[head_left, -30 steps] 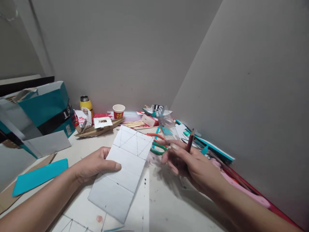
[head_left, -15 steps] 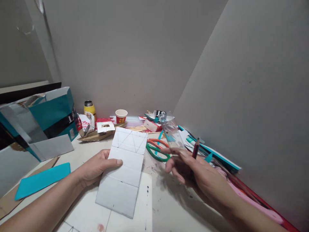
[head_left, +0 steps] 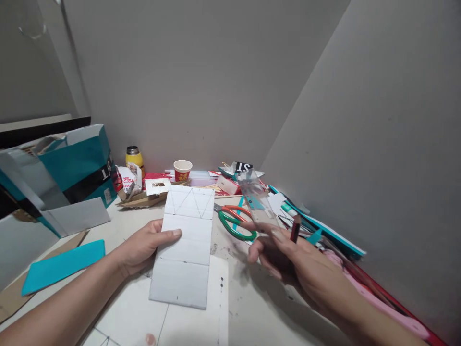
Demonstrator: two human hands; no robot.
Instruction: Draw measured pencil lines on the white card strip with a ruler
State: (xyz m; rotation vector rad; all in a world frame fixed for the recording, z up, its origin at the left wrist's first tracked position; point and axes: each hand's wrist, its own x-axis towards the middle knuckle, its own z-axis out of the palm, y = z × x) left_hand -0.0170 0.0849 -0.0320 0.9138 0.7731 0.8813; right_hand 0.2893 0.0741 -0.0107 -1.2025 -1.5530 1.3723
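Note:
My left hand (head_left: 149, 242) grips a white cardboard strip (head_left: 185, 245) by its left edge, thumb on top. Pencil lines divide the strip crosswise, and a zigzag of triangles fills its far end. In my right hand (head_left: 288, 254) a clear plastic ruler (head_left: 257, 194) is held between thumb and fingers, pointing away from me. A dark red pencil (head_left: 295, 228) also sticks up out of that hand. Just left of the right fingers lie scissors (head_left: 237, 223) with green and orange handles. Beneath the strip is a larger white sheet (head_left: 194, 327) with drawn lines.
A teal box (head_left: 77, 166) stands at the left, with a flat teal piece (head_left: 65, 266) before it. Along the back are a yellow bottle (head_left: 134, 157), a red-and-white paper cup (head_left: 182, 171) and scraps. Cardboard pieces and a pink item (head_left: 389, 305) line the right wall.
The cardboard strip has turned more upright and its near end has come up slightly. The ruler shows more clearly in my right hand, which has barely moved. The view has shifted a little.

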